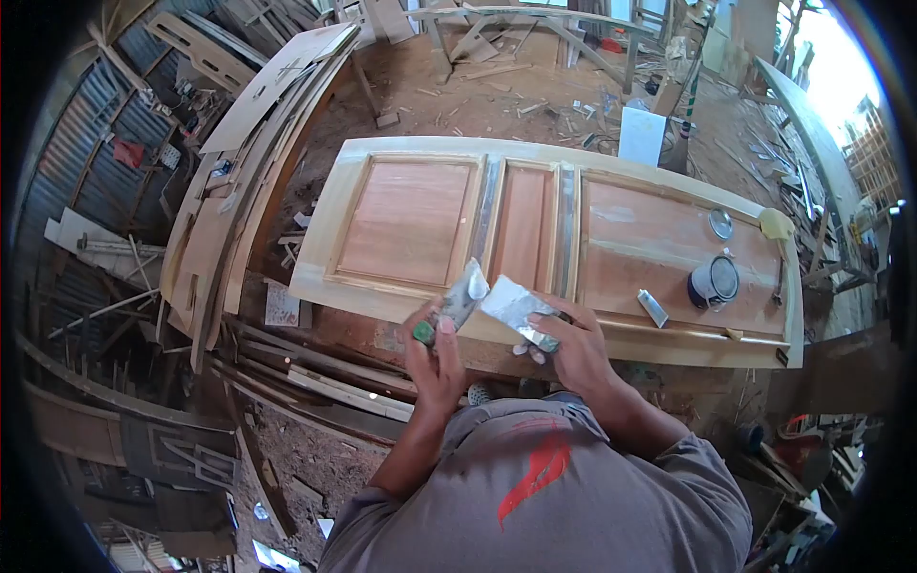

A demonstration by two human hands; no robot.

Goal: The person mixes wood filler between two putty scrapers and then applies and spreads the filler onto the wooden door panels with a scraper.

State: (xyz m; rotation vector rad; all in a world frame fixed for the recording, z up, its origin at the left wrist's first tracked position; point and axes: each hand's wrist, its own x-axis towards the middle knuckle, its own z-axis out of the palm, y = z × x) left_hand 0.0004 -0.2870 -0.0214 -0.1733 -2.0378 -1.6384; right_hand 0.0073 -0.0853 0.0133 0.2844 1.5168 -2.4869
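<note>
My left hand (437, 363) is closed around a putty knife (458, 298) with a green handle end. A blob of white filler sits at the tip of its blade. My right hand (581, 349) grips a broad scraper (513, 304) whose blade is smeared white. The two blades point towards each other, close together, above the near edge of a panelled wooden door (449, 148). The door lies flat, with reddish inner panels and greyish strips along the middle rails. On its right part stand a tin (705, 286), a round lid (720, 224) and a white tube (652, 307).
A pale yellow piece (776, 224) lies at the door's far right corner. Stacked boards (224, 172) stand to the left. Behind is a wooden trestle (535, 13), with offcuts scattered on the dirt floor (420, 95). Long timber lengths (334, 387) lie low at the near left.
</note>
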